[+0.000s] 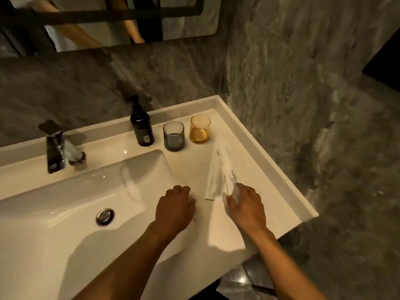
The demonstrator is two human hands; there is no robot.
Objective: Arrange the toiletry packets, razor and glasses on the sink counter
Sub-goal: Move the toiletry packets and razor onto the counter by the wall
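Note:
Two long white toiletry packets (218, 169) lie on the white sink counter (255, 169), fanned out right of the basin. My right hand (246, 205) grips the near end of the right-hand packet (229, 169), which looks blurred. My left hand (175, 207) rests with curled fingers on the counter's edge beside the basin, holding nothing. A grey glass (173, 135) and an amber glass (200, 129) stand upright side by side at the back of the counter. I see no razor.
A dark pump bottle (141, 126) stands left of the grey glass. A chrome tap (57, 148) sits behind the basin (86, 202) with its drain (105, 216). A grey stone wall bounds the counter on the right, and a mirror hangs above.

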